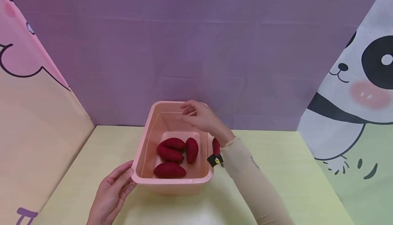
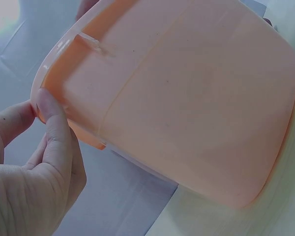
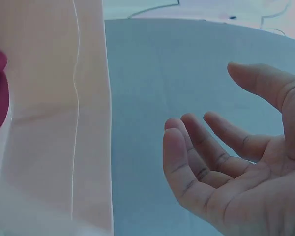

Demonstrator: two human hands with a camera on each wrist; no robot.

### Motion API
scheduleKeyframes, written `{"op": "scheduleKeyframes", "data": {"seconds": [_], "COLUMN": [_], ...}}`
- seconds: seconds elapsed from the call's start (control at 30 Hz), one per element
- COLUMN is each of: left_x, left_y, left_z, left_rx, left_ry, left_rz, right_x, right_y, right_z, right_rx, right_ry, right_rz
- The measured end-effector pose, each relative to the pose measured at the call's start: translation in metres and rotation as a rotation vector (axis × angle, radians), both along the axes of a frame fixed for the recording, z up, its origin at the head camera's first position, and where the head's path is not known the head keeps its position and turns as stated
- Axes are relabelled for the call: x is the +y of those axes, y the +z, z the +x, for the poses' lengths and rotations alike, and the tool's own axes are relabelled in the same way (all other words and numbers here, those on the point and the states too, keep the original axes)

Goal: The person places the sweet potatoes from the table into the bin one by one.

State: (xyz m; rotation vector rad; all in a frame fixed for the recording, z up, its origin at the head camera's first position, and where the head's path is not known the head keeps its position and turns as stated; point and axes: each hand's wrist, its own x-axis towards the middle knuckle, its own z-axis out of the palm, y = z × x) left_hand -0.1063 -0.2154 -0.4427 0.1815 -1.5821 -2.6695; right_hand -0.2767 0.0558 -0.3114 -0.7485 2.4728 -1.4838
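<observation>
A pink plastic tub (image 1: 147, 139) sits at the middle of the yellow-green tabletop (image 1: 291, 177), close to the purple backdrop (image 1: 196, 47). Four dark red sweet potatoes (image 1: 170, 153) lie on its floor: three toward 12 o'clock, touching one another, and one alone at 6 o'clock near the front wall. A fifth red shape (image 1: 216, 146) shows just outside the tub's 3 o'clock wall, mostly hidden by the wrist and a small black strap (image 1: 215, 160), so what it is cannot be made out.

The left hand (image 1: 112, 192) holds the tub's rim at its 7 o'clock corner; the left wrist view shows the thumb (image 2: 51, 120) pressed on the lip, with the other fingers hidden under the rim.

The right hand (image 1: 201, 116) hovers over the tub's far end at about 1 o'clock. In the right wrist view its fingers (image 3: 187, 157) are loosely curved, palm bare, holding nothing, with the tub wall cut off at the left edge. The beige sleeve (image 1: 255, 184) runs out of the frame at 5 o'clock.
</observation>
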Motion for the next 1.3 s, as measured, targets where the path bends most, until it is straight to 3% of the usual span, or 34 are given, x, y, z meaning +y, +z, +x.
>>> {"op": "scheduleKeyframes", "data": {"seconds": [0.17, 0.4, 0.7, 0.93, 1.1, 1.3], "left_x": [-0.001, -0.002, -0.005, -0.005, -0.005, -0.005], "left_y": [-0.001, -0.002, -0.006, -0.007, -0.006, -0.005], "left_z": [0.0, -0.001, 0.0, 0.0, 0.001, 0.001], "left_rx": [0.018, 0.029, 0.071, 0.056, 0.06, 0.047], "left_ry": [-0.014, -0.019, -0.035, -0.026, -0.031, -0.024], "left_rz": [0.002, 0.002, 0.035, 0.019, 0.016, 0.014], "right_x": [0.039, 0.089, 0.146, 0.176, 0.192, 0.202], "right_y": [-0.01, -0.033, -0.092, -0.136, -0.163, -0.18], "right_z": [0.006, 0.014, 0.007, 0.003, -0.001, -0.002], "right_rx": [-0.007, -0.034, -0.124, -0.178, -0.285, -0.353], "right_ry": [-0.062, -0.15, -0.292, -0.363, -0.387, -0.331], "right_rz": [-0.028, 0.014, 0.068, 0.147, 0.096, 0.01]}}
